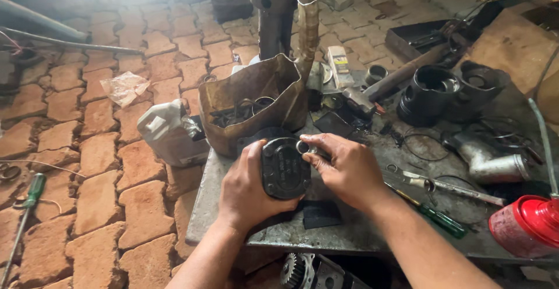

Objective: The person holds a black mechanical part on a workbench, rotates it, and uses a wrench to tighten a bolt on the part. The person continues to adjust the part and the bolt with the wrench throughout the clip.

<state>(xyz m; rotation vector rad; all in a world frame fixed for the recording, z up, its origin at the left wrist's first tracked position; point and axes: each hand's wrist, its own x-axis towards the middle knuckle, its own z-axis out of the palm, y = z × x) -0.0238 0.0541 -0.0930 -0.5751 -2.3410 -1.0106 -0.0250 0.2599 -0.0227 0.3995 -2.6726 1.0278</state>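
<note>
Grey, grimy metal bench plate (349,231) at centre, over reddish brick paving (116,167). Far left on plate: large rusty cut-open metal can (256,100), loaded with dark rings and wire scraps (241,111). Far right: two black cylindrical housings (451,91), hollow, contents indistinct. Near right edge: red plastic oil can (527,225). White plastic jug (169,132) on paving, left of plate. Centre, near side: black oval cast-metal pump body (284,168), upright on plate, just in front of rusty can. Left hand (247,187) wrapped closed around pump body's left flank. Right hand (343,167) pinched shut on small bright metal ring (303,147) at pump body's upper right corner. Green-handled screwdriver (434,216) right of wrist.
</note>
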